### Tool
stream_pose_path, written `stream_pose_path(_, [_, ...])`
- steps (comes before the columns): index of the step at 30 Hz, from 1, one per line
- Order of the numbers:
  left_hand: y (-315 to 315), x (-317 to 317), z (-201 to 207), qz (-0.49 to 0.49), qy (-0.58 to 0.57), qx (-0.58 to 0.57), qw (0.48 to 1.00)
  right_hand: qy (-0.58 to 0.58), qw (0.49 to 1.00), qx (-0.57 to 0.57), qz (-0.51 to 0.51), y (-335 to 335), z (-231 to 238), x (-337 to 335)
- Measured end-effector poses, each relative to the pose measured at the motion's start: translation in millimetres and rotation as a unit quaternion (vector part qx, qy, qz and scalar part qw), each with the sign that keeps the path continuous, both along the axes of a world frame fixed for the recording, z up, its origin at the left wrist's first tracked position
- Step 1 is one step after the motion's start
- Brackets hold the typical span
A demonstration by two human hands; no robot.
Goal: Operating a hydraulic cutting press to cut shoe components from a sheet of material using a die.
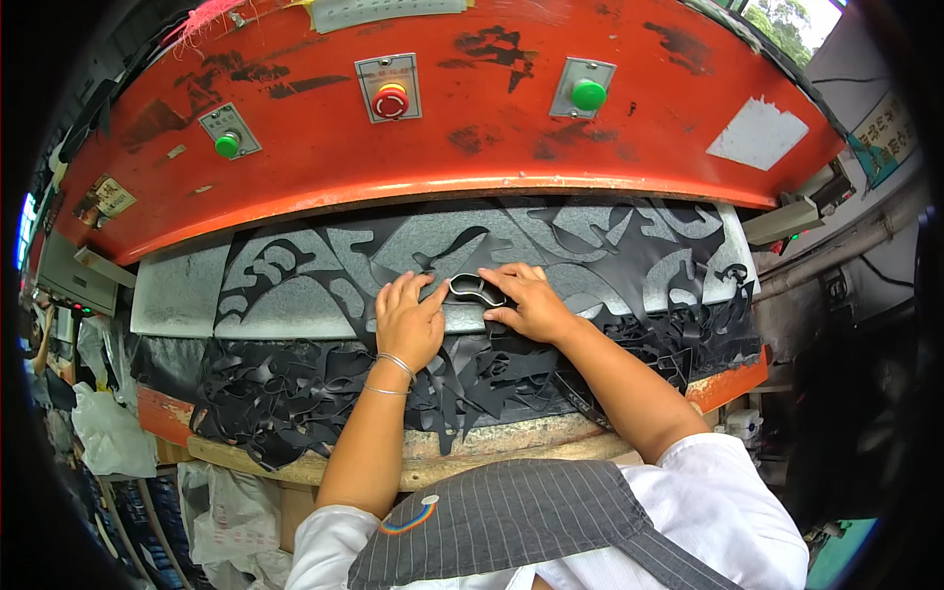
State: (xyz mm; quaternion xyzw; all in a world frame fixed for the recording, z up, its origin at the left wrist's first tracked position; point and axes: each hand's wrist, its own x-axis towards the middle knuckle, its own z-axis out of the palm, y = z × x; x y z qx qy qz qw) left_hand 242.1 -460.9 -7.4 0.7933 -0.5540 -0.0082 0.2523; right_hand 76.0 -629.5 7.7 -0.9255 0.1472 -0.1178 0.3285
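Across the top of my view I have a red panel point(423, 147), scuffed with dark smears. It carries three controls on metal plates: a left green button point(227, 145), a red button point(390, 100) near the middle and a right green button point(589, 94). I make out a white patch point(758, 134) toward its right end, and pink strands point(205, 17) at its upper left. Off to my left hangs a pale bag point(110, 430) — a second bag point(236, 516) sits lower, nearer the wooden edge point(462, 472). At upper right I see foliage point(782, 25) outside — bright, and partly washed out.
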Motion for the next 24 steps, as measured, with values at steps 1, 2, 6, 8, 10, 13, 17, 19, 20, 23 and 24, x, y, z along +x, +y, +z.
stream_pose_path(1, [0.2, 0.3, 0.5, 0.004, 0.007, 0.000, 1.000, -0.002, 1.000, -0.008, 0.001, -0.2, 1.7, 0.8])
stream_pose_path(2, [-0.1, 1.1, 1.7, 0.004, 0.011, 0.002, 1.000, -0.005, 1.000, -0.017, 0.002, -0.2, 4.1, 2.0])
stream_pose_path(6, [-1.0, 4.3, 4.7, 0.012, 0.037, 0.025, 0.999, 0.016, 0.999, -0.034, 0.003, 2.8, 2.3, 7.4])
stream_pose_path(8, [-4.1, 5.6, 5.4, 0.010, 0.064, 0.024, 0.998, 0.039, 0.998, -0.038, 0.006, 1.7, -0.9, 5.1])
stream_pose_path(10, [-0.5, 16.3, 9.7, 0.005, 0.086, 0.026, 0.996, 0.044, 0.999, -0.012, -0.030, 1.8, 16.2, 2.5])
stream_pose_path(13, [15.0, 53.8, 24.3, 0.029, 0.201, -0.078, 0.976, -0.078, 0.986, -0.068, -0.132, -12.0, 40.8, 4.5])
stream_pose_path(17, [25.0, 135.7, 94.4, 0.163, 0.032, -0.240, 0.956, -0.268, 0.890, -0.243, -0.278, -57.0, 112.2, 36.3])
stream_pose_path(19, [17.0, 167.0, 124.3, 0.200, -0.072, -0.277, 0.937, -0.243, 0.862, -0.283, -0.343, -84.1, 127.9, 53.8])
stream_pose_path(20, [14.1, 181.1, 136.5, 0.160, -0.082, -0.242, 0.954, -0.215, 0.853, -0.306, -0.363, -92.1, 128.1, 59.9])
stream_pose_path(23, [12.9, 191.9, 143.9, 0.142, -0.067, -0.161, 0.974, -0.164, 0.858, -0.318, -0.368, -94.8, 130.2, 63.0])
stream_pose_path(24, [21.6, 183.0, 146.2, 0.142, 0.024, -0.134, 0.981, -0.159, 0.860, -0.315, -0.368, -87.0, 129.6, 58.5])
